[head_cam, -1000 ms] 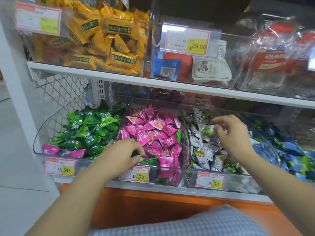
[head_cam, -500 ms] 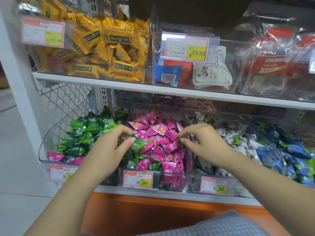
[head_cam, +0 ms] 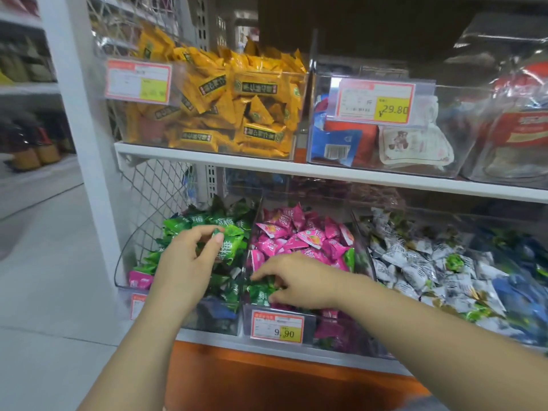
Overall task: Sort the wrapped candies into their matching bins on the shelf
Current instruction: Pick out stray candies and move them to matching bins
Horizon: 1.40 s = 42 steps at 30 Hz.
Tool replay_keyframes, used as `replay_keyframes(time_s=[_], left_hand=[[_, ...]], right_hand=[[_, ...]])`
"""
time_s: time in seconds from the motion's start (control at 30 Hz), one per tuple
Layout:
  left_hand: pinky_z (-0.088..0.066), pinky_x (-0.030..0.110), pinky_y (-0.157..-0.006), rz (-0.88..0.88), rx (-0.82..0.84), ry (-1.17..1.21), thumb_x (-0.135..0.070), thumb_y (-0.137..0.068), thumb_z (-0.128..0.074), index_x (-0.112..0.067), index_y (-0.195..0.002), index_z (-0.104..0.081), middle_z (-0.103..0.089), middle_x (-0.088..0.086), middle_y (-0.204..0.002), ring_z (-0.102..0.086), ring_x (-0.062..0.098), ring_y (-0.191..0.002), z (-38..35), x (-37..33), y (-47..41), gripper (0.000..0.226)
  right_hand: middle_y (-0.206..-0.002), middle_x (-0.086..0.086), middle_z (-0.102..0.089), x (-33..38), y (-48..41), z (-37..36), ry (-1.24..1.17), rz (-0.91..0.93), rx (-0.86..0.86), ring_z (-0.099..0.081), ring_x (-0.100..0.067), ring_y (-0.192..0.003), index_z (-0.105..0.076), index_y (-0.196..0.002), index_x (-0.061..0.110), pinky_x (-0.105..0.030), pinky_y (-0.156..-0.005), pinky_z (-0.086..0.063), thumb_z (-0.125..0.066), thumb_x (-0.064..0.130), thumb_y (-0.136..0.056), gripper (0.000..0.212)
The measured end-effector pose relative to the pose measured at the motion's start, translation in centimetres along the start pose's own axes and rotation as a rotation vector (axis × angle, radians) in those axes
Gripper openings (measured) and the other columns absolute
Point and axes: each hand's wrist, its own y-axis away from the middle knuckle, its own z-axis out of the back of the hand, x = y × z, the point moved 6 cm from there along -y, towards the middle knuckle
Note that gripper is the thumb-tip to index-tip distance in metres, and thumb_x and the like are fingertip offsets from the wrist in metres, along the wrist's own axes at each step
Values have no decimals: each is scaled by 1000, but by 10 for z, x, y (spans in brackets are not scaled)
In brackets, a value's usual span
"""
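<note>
Landmark: pink bin (head_cam: pixel 310 327), middle of the lower tier. Directly left of it, over the green bin (head_cam: pixel 219 318), left hand (head_cam: pixel 186 262) with thumb and forefinger pinched on one green candy (head_cam: pixel 221 232), by the look of it poised for release among its own kind. At the pink bin's front edge, just behind its price tag (head_cam: pixel 277 326), right hand (head_cam: pixel 299 280) with fingers curled down onto the stray green candies (head_cam: pixel 259 292) and thumb tucked beneath, seemingly gripping one; grasp partly hidden by the knuckles. Judged light as paper and soft-cornered, in slick crinkly film prone to sliding. Best taken by a sealed end or pinched across the pillow's middle, gently. More misplaced pieces: another green one against the pink bin's right wall, and a pink candy (head_cam: pixel 141 280) at the far left front corner of the green bin. Right of the pink bin, white-wrapped candies (head_cam: pixel 415 262) heaped with green mixed in. Above it, shelf board (head_cam: pixel 385 180) carrying yellow packets (head_cam: pixel 237 99). Clear, steep-fronted bin walls; loose, shifting heaps for a surface. Far left of the pink bin, pale aisle floor (head_cam: pixel 44 262).
</note>
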Motion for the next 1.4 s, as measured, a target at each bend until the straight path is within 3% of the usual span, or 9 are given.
replay_keyframes(time_s=[0.13,0.27,0.43,0.53,0.8,1.03,1.17,1.27,1.4], left_hand=[[-31,17,-62,24,-44,-27,-28,-94,-55,-29,-109,-62,-57,-9,-107,-50,10,-91,15,10,-6,17],[-35,25,-82,51,-69,-60,-22,-92,-59,-27,-111,-65,-60,-3,-118,-53,18,-104,27,23,-10,20],[-37,28,-90,48,-136,-137,-18,-89,-63,-26,-109,-66,-56,5,-123,-54,22,-112,38,38,-14,22],[-35,24,-79,45,-244,-165,-14,-88,-63,-23,-108,-66,-49,4,-119,-51,14,-93,44,38,-16,22],[-36,38,-100,42,-98,-316,-41,-87,-62,-24,-119,-64,-46,1,-134,-43,22,-124,28,46,-21,36],[7,61,-112,-44,270,-552,-66,-87,-39,-45,-147,-16,1,-9,-159,10,19,-145,-17,39,-6,68],[7,63,-110,-23,276,-626,-63,-92,-29,-44,-148,0,10,-6,-159,17,23,-144,-30,42,-8,66],[6,65,-109,-19,272,-751,-65,-91,-27,-42,-147,11,14,-3,-159,19,26,-144,-37,45,-10,72],[7,67,-107,20,277,-811,-70,-87,-31,-39,-146,18,19,0,-158,21,29,-143,-41,45,-14,83]], right_hand=[[-119,1,-55,4,-9,-9,176,68,72,-51,-15,-100,-55,-129,30,-33,-84,-42,-63,18,-87,45],[-117,2,-50,2,-11,-10,209,83,91,-48,-17,-107,-58,-125,31,-36,-93,-39,-65,24,-87,40],[-102,11,-49,-4,-9,25,-46,72,-117,-45,8,-79,-63,-116,20,-6,-73,-33,-68,30,-84,34],[-95,16,-42,4,-15,48,-119,53,-310,-44,5,-70,-61,-120,25,-7,-67,-33,-66,30,-86,35],[-120,5,-51,41,-43,30,62,121,-295,-42,-16,-113,-59,-123,30,-34,-98,-31,-56,19,-89,37],[-87,12,-65,-3,-17,45,-107,6,-423,-56,-2,-76,-72,-97,19,-14,-73,-39,-60,11,-87,18],[-88,12,-67,-17,-4,30,-102,-36,-296,-57,5,-74,-70,-105,20,-5,-68,-40,-62,15,-87,20],[-111,12,-63,-17,-3,13,38,-27,-165,-48,12,-75,-58,-126,26,-11,-75,-38,-65,29,-86,40],[-128,10,-58,-21,-1,11,101,-47,-149,-55,-8,-111,-55,-128,28,-27,-99,-40,-67,36,-85,45]])
